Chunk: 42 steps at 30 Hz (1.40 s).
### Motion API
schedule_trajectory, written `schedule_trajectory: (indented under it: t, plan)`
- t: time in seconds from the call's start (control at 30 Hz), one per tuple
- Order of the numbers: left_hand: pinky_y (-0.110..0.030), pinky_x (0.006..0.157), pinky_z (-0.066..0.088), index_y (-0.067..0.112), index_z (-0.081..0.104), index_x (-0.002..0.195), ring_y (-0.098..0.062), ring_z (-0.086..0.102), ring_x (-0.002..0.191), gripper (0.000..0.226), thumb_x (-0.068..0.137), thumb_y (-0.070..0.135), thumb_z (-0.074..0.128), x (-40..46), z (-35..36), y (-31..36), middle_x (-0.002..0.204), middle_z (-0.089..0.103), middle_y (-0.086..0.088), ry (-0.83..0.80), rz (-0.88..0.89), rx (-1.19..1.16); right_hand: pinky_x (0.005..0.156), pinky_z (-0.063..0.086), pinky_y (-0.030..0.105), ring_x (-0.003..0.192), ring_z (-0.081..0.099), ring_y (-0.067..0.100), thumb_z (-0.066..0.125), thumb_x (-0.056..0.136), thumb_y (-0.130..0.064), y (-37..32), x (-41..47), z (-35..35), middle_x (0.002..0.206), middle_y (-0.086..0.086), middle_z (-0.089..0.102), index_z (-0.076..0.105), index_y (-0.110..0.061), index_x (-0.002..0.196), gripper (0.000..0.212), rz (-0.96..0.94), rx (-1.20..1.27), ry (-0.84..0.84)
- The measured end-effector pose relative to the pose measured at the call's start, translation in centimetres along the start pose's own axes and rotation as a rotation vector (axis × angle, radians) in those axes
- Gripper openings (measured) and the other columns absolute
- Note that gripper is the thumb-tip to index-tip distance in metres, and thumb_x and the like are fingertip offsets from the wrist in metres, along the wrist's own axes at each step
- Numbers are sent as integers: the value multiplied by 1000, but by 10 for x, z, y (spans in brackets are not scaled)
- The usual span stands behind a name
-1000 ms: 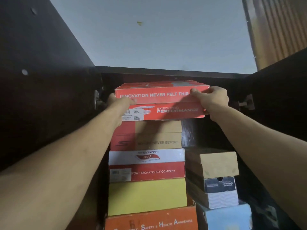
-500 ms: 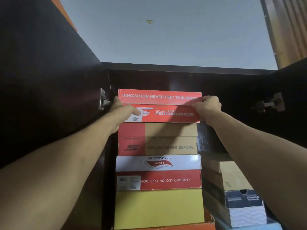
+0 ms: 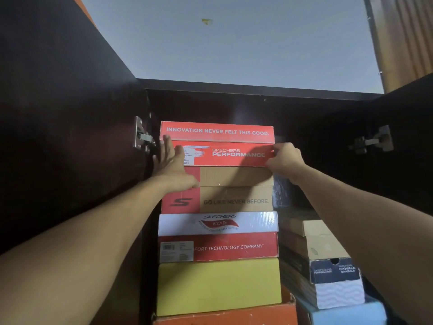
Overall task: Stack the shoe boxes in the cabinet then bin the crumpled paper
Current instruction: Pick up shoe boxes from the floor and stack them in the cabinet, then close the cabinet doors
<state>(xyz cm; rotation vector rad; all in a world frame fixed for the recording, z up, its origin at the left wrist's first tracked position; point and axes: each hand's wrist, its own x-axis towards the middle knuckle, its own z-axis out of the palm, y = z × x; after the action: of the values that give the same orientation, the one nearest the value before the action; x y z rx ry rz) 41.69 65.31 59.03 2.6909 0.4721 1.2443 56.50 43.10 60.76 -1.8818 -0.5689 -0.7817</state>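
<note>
Closest to the camera are 2 bare forearms reaching up and in. At the very bottom of the left stack there's an orange cardboard box (image 3: 225, 319) with a rough torn-looking top edge, and a plain matte yellow box (image 3: 219, 286) sits on it. Beside that on the right, a pale blue box (image 3: 344, 313) carries a box with a navy label and white wavy pattern (image 3: 337, 285), with a tan kraft box (image 3: 311, 238) on top of that, lid flap slightly lifted.

Going up the left stack: a glossy white-and-red box (image 3: 218, 238) with corrugated ribbing, then a half red, half plain brown cardboard one (image 3: 218, 188), and on top the red shoe box (image 3: 216, 143) printed "INNOVATION NEVER FELT THIS GOOD", sitting square on the stack right under the cabinet's roof.

The left hand (image 3: 169, 165) lies flat against that top box's left front corner, fingers straight and slightly spread. The right hand (image 3: 284, 158) is at the box's right front edge with fingers curled, pinching the edge under the lid.

Further back it's the dark, smooth-finished cabinet (image 3: 234, 87), both doors swung open, with a metal hinge (image 3: 141, 137) on the left and another metal hinge (image 3: 372, 141) on the right. Above all that is a flat pale ceiling (image 3: 234, 48).
</note>
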Motion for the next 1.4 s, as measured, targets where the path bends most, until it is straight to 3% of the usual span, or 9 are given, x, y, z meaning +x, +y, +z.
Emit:
schedule_trajectory:
  t: [0.13, 0.27, 0.43, 0.63, 0.73, 0.9, 1.07, 1.23, 1.4]
  plan:
    - [-53, 115, -16, 15, -6, 154, -26, -37, 139, 113, 73, 29, 72, -13, 19, 3, 153, -38, -10, 14, 98, 225, 85, 53, 31, 106, 64, 27, 65, 81, -10, 13, -15, -17, 112, 9, 69, 66, -8, 118, 37, -31, -61, -81]
    - [-54, 116, -14, 16, -2, 154, -31, -28, 144, 105, 77, 27, 69, -30, 34, 24, 160, -21, -10, -60, 157, 178, 87, 52, 31, 113, 62, 26, 72, 80, -13, 34, -34, -50, 126, 9, 64, 56, -10, 135, 56, -31, -123, -96]
    - [-46, 118, 17, 20, 38, 146, -27, 24, 142, 76, 77, 25, 69, -69, 51, 79, 152, 35, -3, -136, 293, -29, 85, 59, 39, 106, 65, 27, 73, 86, -12, 59, -80, -109, 124, 10, 64, 56, -8, 133, 50, 35, -163, -127]
    - [-32, 93, 46, 18, 49, 138, -23, 54, 116, 65, 78, 26, 73, -140, 72, 137, 138, 53, -5, -365, 325, -287, 71, 62, 37, 88, 69, 25, 76, 83, -13, 100, -149, -172, 108, 7, 68, 62, -10, 125, 45, 181, -170, -123]
    - [-31, 96, 46, 19, 44, 143, -23, 53, 122, 73, 77, 29, 75, -176, 89, 154, 143, 49, -3, -437, 329, -312, 71, 62, 40, 86, 71, 28, 77, 81, -16, 122, -185, -196, 100, 3, 69, 67, -12, 119, 39, 231, -177, -119]
    - [-32, 82, 52, 20, 45, 142, -19, 60, 100, 73, 77, 35, 75, -234, 120, 174, 132, 54, -2, -550, 356, -328, 66, 62, 38, 86, 71, 24, 78, 81, -17, 160, -249, -230, 99, 4, 71, 70, -14, 110, 30, 247, -197, -57]
    - [-31, 99, 43, 26, 42, 143, -23, 47, 126, 77, 75, 43, 75, -286, 159, 188, 148, 41, -2, -665, 353, -346, 73, 62, 41, 84, 70, 19, 77, 82, -23, 198, -310, -259, 97, 1, 71, 73, -17, 103, 22, 306, -274, 65]
    - [-36, 101, 47, 22, 43, 143, -23, 54, 123, 73, 78, 37, 75, -331, 187, 206, 147, 44, -4, -768, 368, -432, 86, 56, 36, 88, 66, 22, 71, 87, -18, 224, -356, -274, 100, 7, 71, 72, -10, 106, 21, 333, -343, 358]
    - [-38, 103, 45, 28, 42, 143, -25, 49, 127, 70, 81, 38, 73, -369, 215, 217, 146, 44, -4, -788, 362, -483, 92, 51, 41, 104, 63, 29, 68, 85, -27, 242, -364, -289, 117, 12, 64, 60, -10, 120, 40, 394, -395, 543]
